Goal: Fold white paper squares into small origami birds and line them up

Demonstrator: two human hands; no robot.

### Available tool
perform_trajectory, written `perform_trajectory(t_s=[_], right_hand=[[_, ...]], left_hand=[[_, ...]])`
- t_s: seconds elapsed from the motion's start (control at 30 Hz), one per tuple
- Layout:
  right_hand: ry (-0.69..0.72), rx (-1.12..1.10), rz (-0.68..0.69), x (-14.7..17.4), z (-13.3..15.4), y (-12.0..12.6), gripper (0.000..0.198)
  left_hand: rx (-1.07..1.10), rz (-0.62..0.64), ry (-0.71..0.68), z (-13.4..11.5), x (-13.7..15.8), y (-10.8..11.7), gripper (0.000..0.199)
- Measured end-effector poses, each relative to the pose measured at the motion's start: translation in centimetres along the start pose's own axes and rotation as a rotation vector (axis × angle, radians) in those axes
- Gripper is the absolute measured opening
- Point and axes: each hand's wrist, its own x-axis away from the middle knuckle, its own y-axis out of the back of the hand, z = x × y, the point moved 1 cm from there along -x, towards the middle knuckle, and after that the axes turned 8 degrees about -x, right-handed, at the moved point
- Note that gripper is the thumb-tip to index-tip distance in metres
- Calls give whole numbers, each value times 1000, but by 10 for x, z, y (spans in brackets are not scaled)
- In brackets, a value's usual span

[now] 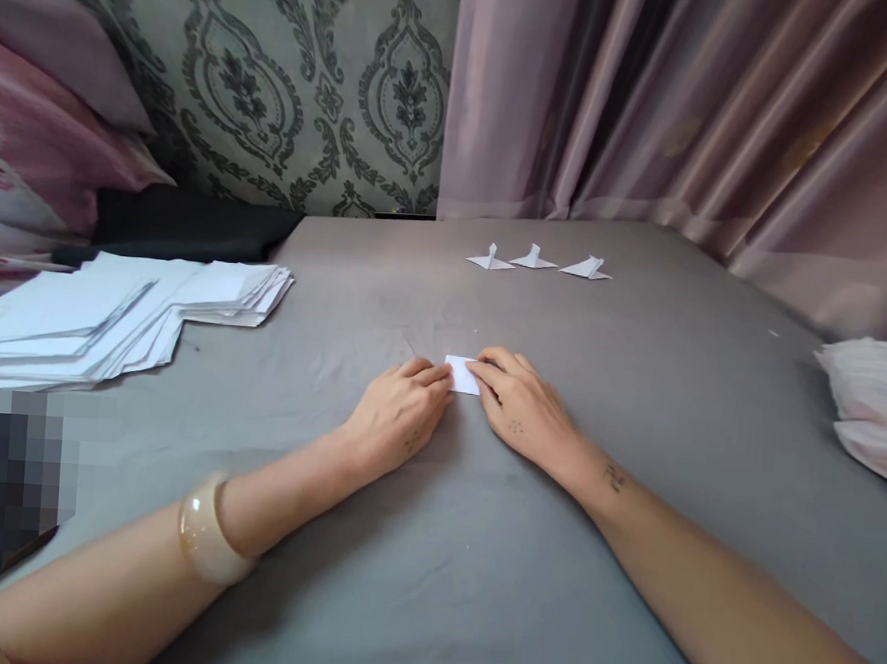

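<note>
A small folded piece of white paper (462,374) lies on the grey cloth surface, between my two hands. My left hand (403,410) has its fingers bent together at the paper's left edge, pinching it there. From the other side, my right hand (518,402) holds the paper's right edge, with its fingertips over the top. The fingers hide both ends of the paper, so its full outline does not show. A pale bangle (210,528) sits on my left forearm.
Three folded white paper figures (534,256) stand in a row at the back. A spread stack of white paper sheets (133,318) lies at the left. Crumpled white material (871,398) is at the right edge. Behind are a patterned wall (308,83) and pinkish curtains (653,104).
</note>
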Motion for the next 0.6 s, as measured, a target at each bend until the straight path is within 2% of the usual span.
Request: perform_trajectory(t_s=[0.23,0.4,0.6], right_hand=[[4,101,26,0,2,2,32],[-8,50,29,-1,-2,1,32],[-57,0,35,-1,-2,1,31]], left_hand=[[-4,19,9,6,-2,-2,35],[-9,-49,-59,18,-8,-10,39],[-180,-122,-193,21,-10,-11,31]])
